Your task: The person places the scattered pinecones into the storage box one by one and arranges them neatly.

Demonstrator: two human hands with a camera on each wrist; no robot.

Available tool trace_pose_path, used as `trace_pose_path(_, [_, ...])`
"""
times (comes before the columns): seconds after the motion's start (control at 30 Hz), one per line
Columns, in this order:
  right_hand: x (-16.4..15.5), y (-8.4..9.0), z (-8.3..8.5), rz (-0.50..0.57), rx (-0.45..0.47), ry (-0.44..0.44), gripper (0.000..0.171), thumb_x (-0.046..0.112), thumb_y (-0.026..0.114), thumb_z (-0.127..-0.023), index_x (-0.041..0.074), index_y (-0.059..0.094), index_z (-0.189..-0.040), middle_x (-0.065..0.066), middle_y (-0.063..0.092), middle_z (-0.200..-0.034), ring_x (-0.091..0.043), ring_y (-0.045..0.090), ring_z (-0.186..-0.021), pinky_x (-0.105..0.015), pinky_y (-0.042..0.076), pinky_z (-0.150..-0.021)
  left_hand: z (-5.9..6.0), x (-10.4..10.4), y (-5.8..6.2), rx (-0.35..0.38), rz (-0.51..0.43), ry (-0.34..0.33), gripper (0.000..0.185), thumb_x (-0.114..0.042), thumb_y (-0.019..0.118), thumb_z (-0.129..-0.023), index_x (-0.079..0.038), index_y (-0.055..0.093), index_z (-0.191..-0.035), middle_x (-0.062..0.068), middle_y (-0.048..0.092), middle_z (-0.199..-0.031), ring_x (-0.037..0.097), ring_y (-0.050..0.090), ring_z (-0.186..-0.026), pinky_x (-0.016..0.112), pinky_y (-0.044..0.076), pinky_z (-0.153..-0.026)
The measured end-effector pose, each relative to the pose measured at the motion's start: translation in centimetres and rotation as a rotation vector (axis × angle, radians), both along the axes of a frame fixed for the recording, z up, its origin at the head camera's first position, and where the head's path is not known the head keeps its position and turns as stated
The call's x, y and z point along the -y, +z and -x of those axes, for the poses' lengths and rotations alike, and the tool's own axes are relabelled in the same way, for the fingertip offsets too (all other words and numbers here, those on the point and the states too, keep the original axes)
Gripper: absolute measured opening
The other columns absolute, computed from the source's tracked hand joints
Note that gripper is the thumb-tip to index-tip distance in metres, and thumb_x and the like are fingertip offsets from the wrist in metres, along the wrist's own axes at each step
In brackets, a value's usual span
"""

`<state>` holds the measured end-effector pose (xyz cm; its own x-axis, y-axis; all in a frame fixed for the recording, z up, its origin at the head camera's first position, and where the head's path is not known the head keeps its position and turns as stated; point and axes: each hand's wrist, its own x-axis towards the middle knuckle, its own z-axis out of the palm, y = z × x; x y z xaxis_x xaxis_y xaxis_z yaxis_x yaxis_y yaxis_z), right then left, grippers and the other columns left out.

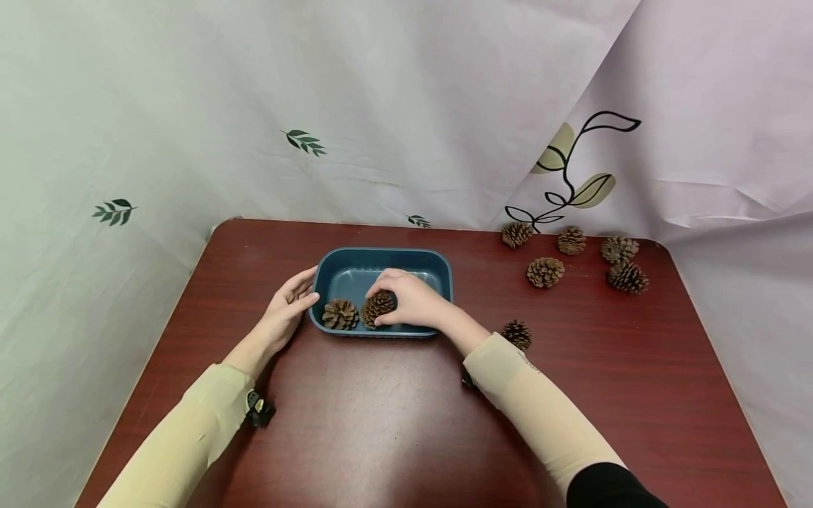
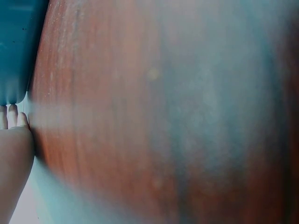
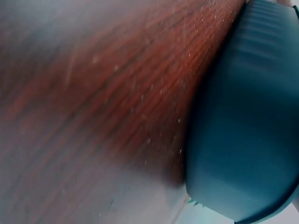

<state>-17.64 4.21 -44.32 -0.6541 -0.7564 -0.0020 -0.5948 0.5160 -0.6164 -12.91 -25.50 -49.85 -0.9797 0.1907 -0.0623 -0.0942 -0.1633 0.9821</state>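
Observation:
A dark teal rectangular basin (image 1: 381, 255) stands on the table, and its outer wall (image 3: 247, 116) fills the right side of the right wrist view. My left hand (image 1: 287, 310) touches the basin's left end with fairly straight fingers; in the left wrist view its fingertips (image 2: 13, 114) meet the basin's wall (image 2: 14, 51). Inside the basin, my right hand (image 1: 413, 300) holds a brown pine cone (image 1: 377, 309) between thumb and fingers. Just left of it another pine cone (image 1: 340, 315) lies on the basin floor.
Several pine cones lie at the table's back right, among them one (image 1: 545, 272) nearer the basin and one (image 1: 627, 277) farther right. Another pine cone (image 1: 517, 334) lies beside my right forearm. A pale patterned cloth (image 1: 406, 120) hangs behind the reddish-brown table (image 1: 356, 423).

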Motion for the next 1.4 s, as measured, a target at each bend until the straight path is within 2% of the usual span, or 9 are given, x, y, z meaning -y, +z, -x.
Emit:
trace_pose_path(0.27, [0.3,-0.2,-0.3,0.042,0.059,0.022,0.052,0.026,0.088,-0.09,0.011,0.071,-0.136,-0.007,0.066,-0.136,-0.024,0.062,-0.125,-0.042,0.052,-0.108,0.1,0.1,-0.1,-0.006,-0.009,-0.01,0.054,-0.001,0.055,-0.109,-0.011,0.043,-0.16,-0.022,0.06,-0.141,-0.005,0.055,-0.133,0.012,0.046,-0.106])
trace_pose_path(0.57, [0.5,-0.1,-0.4,0.076,0.042,0.04,0.048,0.025,0.088,-0.09,0.011,0.073,-0.134,-0.007,0.068,-0.134,-0.022,0.064,-0.122,-0.039,0.053,-0.106,0.1,0.1,-0.1,-0.021,-0.041,0.0,0.049,0.0,0.056,-0.108,-0.021,0.053,-0.152,-0.02,0.063,-0.14,-0.002,0.057,-0.131,0.013,0.047,-0.106])
trace_pose_path(0.8, [0.4,-0.2,-0.4,0.089,0.045,0.04,0.048,0.024,0.088,-0.09,0.011,0.072,-0.134,-0.006,0.068,-0.133,-0.022,0.065,-0.123,-0.04,0.053,-0.106,0.2,0.0,-0.1,-0.009,-0.025,-0.001,0.053,0.002,0.053,-0.109,-0.01,0.044,-0.159,-0.019,0.061,-0.141,-0.004,0.056,-0.132,0.013,0.046,-0.107])
trace_pose_path(1.13, [-0.2,-0.2,-0.3,0.138,0.087,0.023,0.05,0.022,0.087,-0.091,0.008,0.071,-0.136,-0.007,0.069,-0.131,-0.021,0.066,-0.121,-0.036,0.055,-0.106,0.3,0.1,-0.2,-0.004,-0.02,-0.001,0.056,0.002,0.053,-0.109,-0.007,0.04,-0.162,-0.019,0.061,-0.141,-0.005,0.057,-0.132,0.013,0.047,-0.107])
trace_pose_path(1.4, [-1.5,0.7,-0.8,0.182,0.106,-0.007,0.049,0.02,0.087,-0.09,0.006,0.072,-0.135,-0.01,0.068,-0.132,-0.03,0.067,-0.121,-0.047,0.055,-0.106,0.2,0.2,-0.2,0.006,-0.001,-0.005,0.057,0.0,0.053,-0.109,-0.006,0.037,-0.164,-0.02,0.059,-0.142,-0.004,0.056,-0.133,0.013,0.046,-0.107])
